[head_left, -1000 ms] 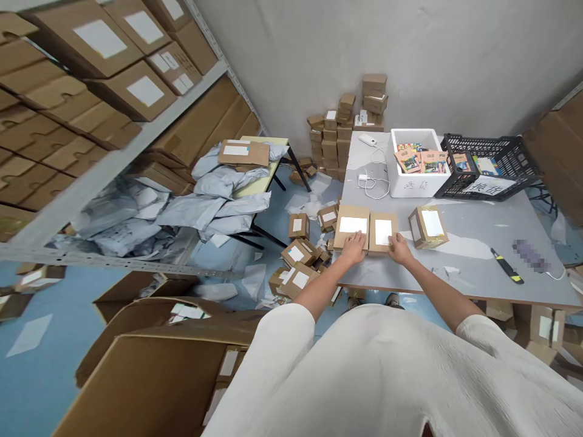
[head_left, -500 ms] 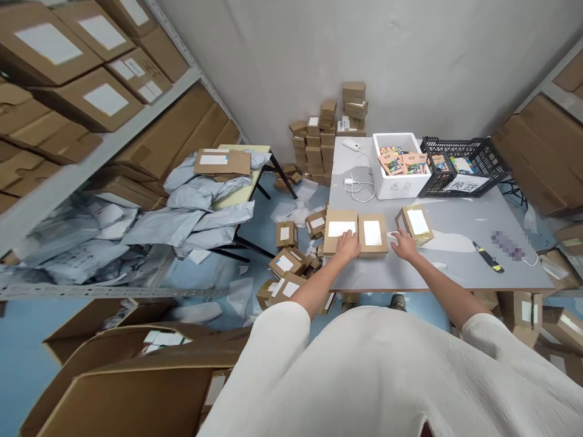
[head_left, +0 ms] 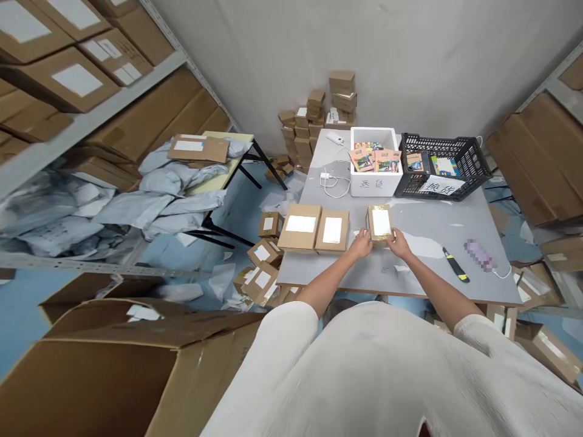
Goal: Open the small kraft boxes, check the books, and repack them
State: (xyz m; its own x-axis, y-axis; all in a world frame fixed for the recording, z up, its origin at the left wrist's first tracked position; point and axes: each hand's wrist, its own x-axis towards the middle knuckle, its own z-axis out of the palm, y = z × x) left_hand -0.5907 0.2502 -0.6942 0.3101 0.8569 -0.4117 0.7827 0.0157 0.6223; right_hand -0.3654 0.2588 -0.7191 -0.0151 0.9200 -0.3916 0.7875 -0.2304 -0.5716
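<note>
A small cardboard box (head_left: pixel 381 223) with a white label and clear tape stands on the grey table (head_left: pixel 337 276). My left hand (head_left: pixel 361 244) grips its left side near the bottom, and my right hand (head_left: pixel 399 244) holds the right side. Left of it two labelled cardboard boxes sit side by side: a larger carton (head_left: pixel 300 228) and a narrower carton (head_left: pixel 332 231). On the right lies a black and yellow utility knife (head_left: pixel 455 264).
Behind the boxes stand a white foam bin (head_left: pixel 376 183) with colourful packs and a black plastic crate (head_left: pixel 444 167). A white cable (head_left: pixel 336 188) lies on the table. Boxes litter the floor at left; a side table bears grey mailing bags (head_left: pixel 182 179). A large open carton (head_left: pixel 91 376) is nearby.
My left hand has left the larger carton and moved right to the small box. Both hands now hold that box, which has turned to face me more squarely. The view has shifted right.
</note>
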